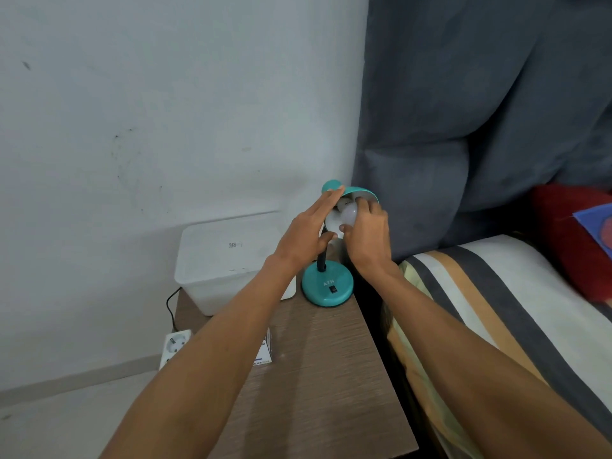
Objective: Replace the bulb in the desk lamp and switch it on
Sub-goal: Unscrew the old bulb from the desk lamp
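A teal desk lamp stands on its round base (328, 285) at the far right of a wooden bedside table (318, 376); a black rocker switch sits on the base. Its teal shade (359, 192) faces me with a white bulb (349, 213) inside. My left hand (306, 233) grips the shade's left rim, fingers over the top and thumb underneath. My right hand (367, 236) is closed around the bulb with its fingertips. The bulb's socket end is hidden inside the shade.
A white plastic box (228, 260) stands left of the lamp against the wall. A small bulb carton (263, 354) lies under my left forearm. A white power strip (174, 347) and black cord hang at the table's left edge. A bed with striped sheet (490, 313) borders the right.
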Tool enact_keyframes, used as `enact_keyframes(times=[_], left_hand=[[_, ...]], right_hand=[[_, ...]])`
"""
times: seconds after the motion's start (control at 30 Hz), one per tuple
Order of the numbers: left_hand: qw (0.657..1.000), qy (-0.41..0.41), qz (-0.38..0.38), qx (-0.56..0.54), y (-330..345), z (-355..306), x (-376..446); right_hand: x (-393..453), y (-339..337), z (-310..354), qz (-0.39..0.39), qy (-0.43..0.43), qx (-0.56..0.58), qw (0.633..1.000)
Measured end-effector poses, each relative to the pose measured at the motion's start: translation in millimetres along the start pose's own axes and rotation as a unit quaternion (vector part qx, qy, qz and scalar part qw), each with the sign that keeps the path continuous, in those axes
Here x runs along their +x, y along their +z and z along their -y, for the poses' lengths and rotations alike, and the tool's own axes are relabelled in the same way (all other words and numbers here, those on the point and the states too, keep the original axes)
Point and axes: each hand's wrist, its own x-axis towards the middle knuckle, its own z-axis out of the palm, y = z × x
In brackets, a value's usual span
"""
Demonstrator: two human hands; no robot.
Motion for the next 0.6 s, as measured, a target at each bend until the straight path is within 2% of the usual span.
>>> enact_keyframes(times=[0.1,0.23,0.33,0.4,0.53,0.6], left_hand=[[1.0,0.0,0.003,0.002,-1.1,0.5,-0.1],[1.0,-0.004,0.004,0.006,-2.0,-2.0,0.9],[1.0,-0.002,0.001,0.005,-2.2,-4.7,-0.4],[1.0,0.0,0.002,0.0,-2.5,-4.6,-1.1],[1.0,-0.009,0.005,-0.006,-2.3,-3.9,-0.1],[1.0,-0.011,0.006,-0.007,-2.5,-4.0,-1.2]], right_hand=[[-3.0,1.6,1.7,-0.013,0.005,0.04,0.999],[-3.3,-0.5,3.4,-0.012,0.081,0.167,0.982],[-2.0,-0.2,1.1,-0.02,0.09,0.203,0.975],[-3.4,-0.8,0.0,-0.028,0.075,0.191,0.978],[-7.1,2.1,-1.9,-0.041,-0.011,0.075,0.996],[-9.9,4.5,-2.0,-0.041,-0.02,0.058,0.997]])
